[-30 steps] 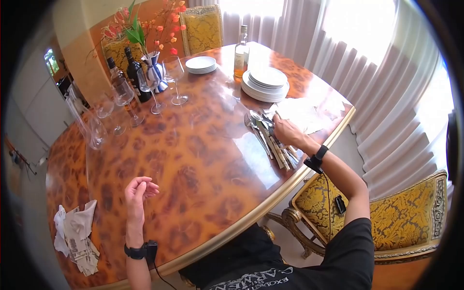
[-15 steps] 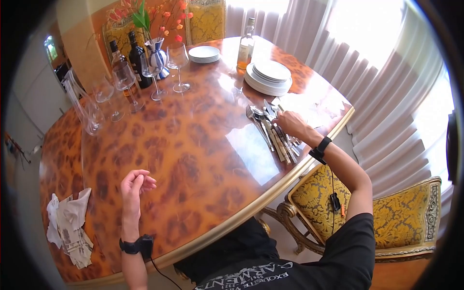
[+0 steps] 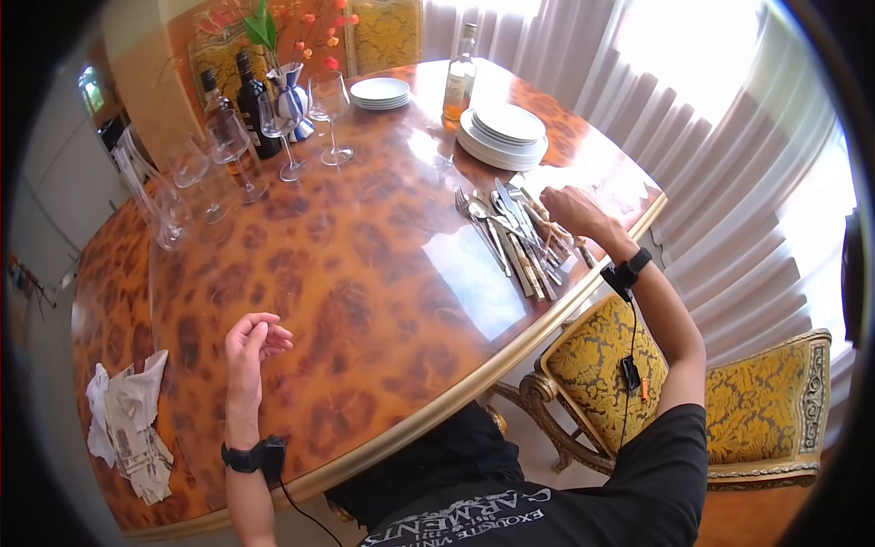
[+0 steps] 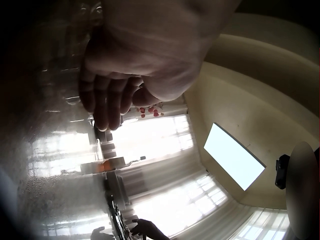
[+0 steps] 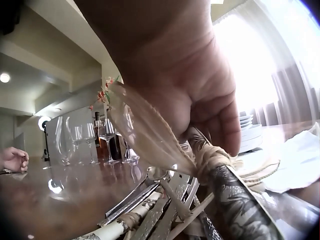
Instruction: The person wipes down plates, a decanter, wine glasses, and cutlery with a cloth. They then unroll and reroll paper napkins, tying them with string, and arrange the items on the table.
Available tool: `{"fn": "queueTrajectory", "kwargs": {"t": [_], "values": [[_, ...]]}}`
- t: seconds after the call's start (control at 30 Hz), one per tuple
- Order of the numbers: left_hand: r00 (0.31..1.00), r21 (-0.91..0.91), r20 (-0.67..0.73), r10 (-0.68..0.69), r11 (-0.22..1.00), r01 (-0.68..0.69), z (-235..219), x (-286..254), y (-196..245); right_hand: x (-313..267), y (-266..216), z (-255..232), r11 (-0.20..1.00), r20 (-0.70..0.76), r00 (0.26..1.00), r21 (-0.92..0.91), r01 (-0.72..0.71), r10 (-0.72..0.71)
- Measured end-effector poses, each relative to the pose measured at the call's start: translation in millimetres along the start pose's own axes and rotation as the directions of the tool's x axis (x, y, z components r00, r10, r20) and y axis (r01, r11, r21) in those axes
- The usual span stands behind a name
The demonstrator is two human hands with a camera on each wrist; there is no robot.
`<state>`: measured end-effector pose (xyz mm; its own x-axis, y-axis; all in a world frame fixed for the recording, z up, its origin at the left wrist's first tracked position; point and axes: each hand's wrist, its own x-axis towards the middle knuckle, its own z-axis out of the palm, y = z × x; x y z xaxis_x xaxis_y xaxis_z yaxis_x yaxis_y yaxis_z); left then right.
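At the cutlery [image 3: 518,246], right hand [image 3: 580,213] (shirt [image 3: 602,483]: "EXQUISITE")

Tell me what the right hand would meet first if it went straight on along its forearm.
Probably the taller stack of plates, ahead of the right hand. Its height is hard to judge, so it might brush the white cloth first.

The right arm [image 3: 674,324] extends toward the desk's [image 3: 337,264] right corner, its hand [image 3: 579,213] gripping. The left hand [image 3: 253,342], loosely curled, hovers inside the near edge.
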<state>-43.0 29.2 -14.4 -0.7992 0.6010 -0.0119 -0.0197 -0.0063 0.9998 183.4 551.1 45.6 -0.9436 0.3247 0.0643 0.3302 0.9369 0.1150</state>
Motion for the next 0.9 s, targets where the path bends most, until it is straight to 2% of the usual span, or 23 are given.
{"fn": "queueTrajectory", "kwargs": {"t": [0.07,0.1,0.13,0.2,0.23,0.27,0.3,0.33,0.37,0.47,0.5,0.57,0.6,0.63,0.7,0.73,0.77,0.8,0.83,0.87,0.9], "values": [[1.000,-0.011,0.019,-0.022,1.000,0.022,1.3,2.6,0.0,-5.0,2.6,-10.1,0.999,-0.094,0.995,-0.037,-0.037,0.034],[0.998,-0.025,0.035,-0.044,0.999,0.045,3.1,4.2,0.1,-8.2,2.2,-13.8,0.998,-0.096,0.995,-0.039,-0.042,0.038],[0.998,-0.026,0.037,-0.043,0.999,0.044,8.8,5.5,3.2,-13.5,-7.4,-24.6,0.990,-0.190,0.977,0.114,-0.081,0.102],[0.979,0.079,0.181,-0.095,0.994,0.082,30.1,7.8,17.7,-22.1,-36.1,-38.6,0.914,-0.319,0.924,0.399,-0.072,0.212],[0.978,0.077,0.188,-0.094,0.994,0.081,43.4,8.0,26.2,-24.3,-58.6,-42.1,0.740,-0.249,0.924,0.670,-0.052,0.290],[0.951,0.130,0.289,-0.112,0.989,0.077,59.2,7.6,35.2,-20.5,-72.7,-30.3,0.541,-0.220,0.940,0.839,0.046,0.261],[0.912,0.179,0.388,-0.131,0.982,0.065,72.6,7.9,39.4,-17.8,-97.2,-24.6,0.367,-0.168,0.954,0.928,0.068,0.249],[0.879,0.190,0.457,-0.139,0.980,0.056,83.0,9.9,35.7,-14.1,-121.3,-21.3,0.336,-0.158,0.965,0.938,0.080,0.209],[0.875,0.179,0.468,-0.125,0.983,0.045,94.9,8.6,35.7,-6.3,-147.2,-12.4,0.195,-0.129,0.977,0.976,0.095,0.167],[0.791,0.056,0.561,-0.244,0.965,0.258,125.8,-0.4,34.9,11.9,-219.3,-2.1,0.015,-0.047,0.995,0.999,0.046,0.086],[0.794,0.051,0.560,-0.236,0.967,0.251,129.5,-1.4,31.7,18.7,-237.3,3.6,0.004,-0.060,0.996,0.998,0.059,0.073],[0.759,-0.069,0.614,-0.217,0.943,0.326,132.4,-1.4,21.3,25.4,-264.7,2.1,0.021,-0.107,0.993,0.994,0.106,0.051],[0.809,-0.078,0.566,-0.158,0.967,0.242,132.0,0.4,10.5,29.8,-275.2,6.7,0.008,-0.151,0.988,0.989,0.150,0.036],[0.814,-0.088,0.560,-0.151,0.967,0.240,129.1,0.6,8.5,31.6,-279.6,5.6,-0.005,-0.190,0.982,0.982,0.190,0.020],[0.881,-0.162,0.469,-0.065,0.974,0.158,119.5,1.9,3.5,35.2,-278.5,3.7,-0.021,-0.144,0.989,0.989,0.143,-0.029],[0.882,-0.170,0.466,-0.064,0.972,0.160,114.7,4.4,1.4,37.2,-277.5,0.8,-0.039,-0.100,0.993,0.994,0.098,-0.065],[0.925,-0.183,0.376,-0.044,0.976,0.121,110.0,7.1,-1.1,38.8,-276.4,-0.4,-0.032,-0.094,0.993,0.995,0.092,-0.070],[0.958,-0.192,0.284,-0.024,0.978,0.082,105.8,10.3,-3.3,40.6,-274.8,-1.4,0.093,-0.163,0.982,0.981,0.172,-0.098],[0.958,-0.200,0.287,-0.025,0.976,0.085,100.8,13.1,-3.0,42.6,-272.3,-1.9,0.214,-0.228,0.965,0.944,0.252,-0.131],[0.972,-0.139,0.236,-0.004,0.990,0.037,95.5,14.3,-1.4,45.2,-269.8,-0.9,0.221,-0.220,0.967,0.944,0.245,-0.133],[0.983,-0.073,0.182,0.021,0.997,-0.008,91.1,15.0,-1.2,49.2,-268.8,1.2,0.250,-0.295,0.938,0.909,0.334,-0.182]]}}
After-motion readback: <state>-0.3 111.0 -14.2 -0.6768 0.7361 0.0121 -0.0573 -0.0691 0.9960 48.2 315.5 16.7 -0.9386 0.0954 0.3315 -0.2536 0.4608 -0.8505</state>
